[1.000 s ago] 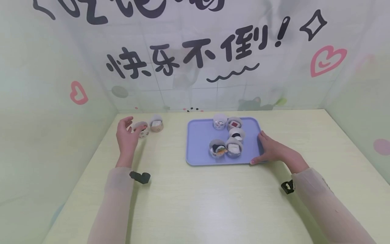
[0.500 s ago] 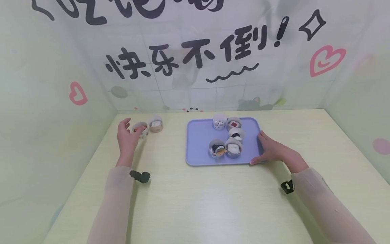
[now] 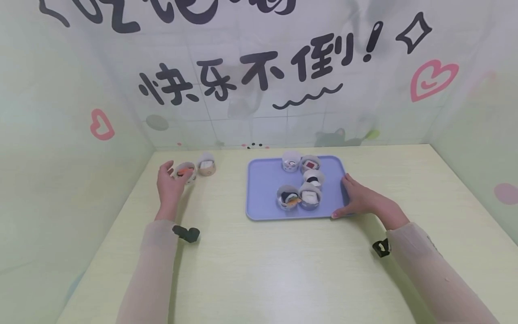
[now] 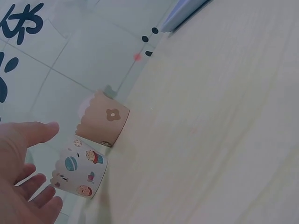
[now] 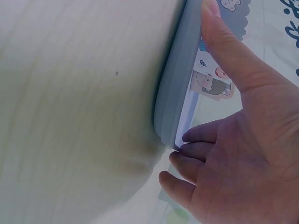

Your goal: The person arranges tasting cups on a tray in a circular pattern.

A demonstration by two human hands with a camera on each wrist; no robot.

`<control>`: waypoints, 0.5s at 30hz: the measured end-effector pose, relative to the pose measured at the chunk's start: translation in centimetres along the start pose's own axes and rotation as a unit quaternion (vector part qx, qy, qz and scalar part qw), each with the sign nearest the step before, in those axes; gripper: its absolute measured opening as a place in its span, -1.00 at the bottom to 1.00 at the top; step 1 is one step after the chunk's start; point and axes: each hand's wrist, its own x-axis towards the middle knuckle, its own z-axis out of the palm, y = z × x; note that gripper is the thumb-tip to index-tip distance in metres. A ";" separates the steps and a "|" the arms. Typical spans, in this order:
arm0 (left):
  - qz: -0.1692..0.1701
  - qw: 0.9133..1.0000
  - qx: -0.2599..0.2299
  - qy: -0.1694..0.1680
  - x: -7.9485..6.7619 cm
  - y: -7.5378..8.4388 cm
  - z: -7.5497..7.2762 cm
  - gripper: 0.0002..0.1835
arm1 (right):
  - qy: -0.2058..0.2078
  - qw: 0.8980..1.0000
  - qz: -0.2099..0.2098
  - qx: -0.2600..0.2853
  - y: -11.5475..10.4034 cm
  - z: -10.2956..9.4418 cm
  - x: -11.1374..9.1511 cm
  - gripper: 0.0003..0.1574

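My left hand (image 3: 170, 186) is at the far left of the table, thumb and fingers spread around a white printed paper baking cup (image 4: 84, 165), without pinching it. In the head view the thumb overlaps the rim of this cup, and a sushi-like piece with an orange top (image 3: 185, 171) shows inside. Beside it stands a tan paper baking cup (image 3: 207, 166) with a white piece in it. My right hand (image 3: 364, 198) rests against the right edge of the blue tray (image 3: 263, 189), thumb by its front corner and fingers along its side.
Several paper cups stand on the tray's right half: one with a black-wrapped roll (image 3: 288, 198), one with a white piece (image 3: 310, 198), one with a red-topped piece (image 3: 310, 164). A printed wall (image 3: 259, 130) closes off the table's back edge; side walls flank it.
The left hand has lowered slightly and shifted a little right at the cup, so more of the orange piece shows. The right hand and tray stay put.
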 end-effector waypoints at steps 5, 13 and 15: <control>-0.009 1.000 -0.005 -0.003 0.2 -0.3 0.2 -0.15 | 0.001 1.000 0.000 0.001 0.0 0.1 0.1 0.72; -0.027 0.999 -0.018 -0.010 0.3 -0.6 0.5 -0.16 | 0.001 1.000 0.001 0.003 0.0 0.0 0.1 0.72; -0.031 0.999 -0.019 -0.008 0.3 -0.7 0.5 -0.16 | 0.001 1.000 0.002 0.003 0.0 0.0 0.1 0.72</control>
